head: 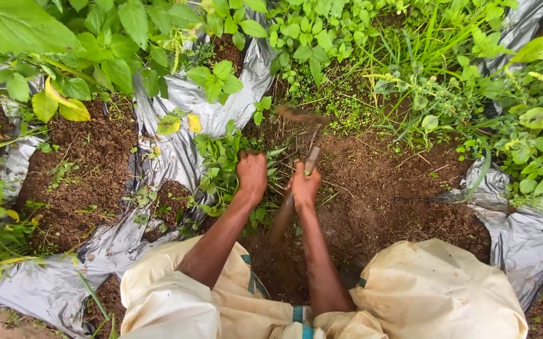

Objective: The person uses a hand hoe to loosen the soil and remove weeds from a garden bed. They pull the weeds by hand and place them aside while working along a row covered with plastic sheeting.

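Both arms reach forward and down between the knees. The left hand point(252, 176) is clenched around a clump of weeds point(221, 160) in the soil point(372, 188). The right hand point(303, 186) grasps a wooden-handled hoe point(296, 157), its blade far of the fist. Grey plastic sheeting point(177, 150) lies left; green plants border the far side.

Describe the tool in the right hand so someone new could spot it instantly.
Start at the bare brown soil patch between the silver plastic sheets. At its left edge, the right hand grips a long wooden-handled digging tool. Its blurred blade is the only straight brown shape among green weeds, which the left hand grasps.
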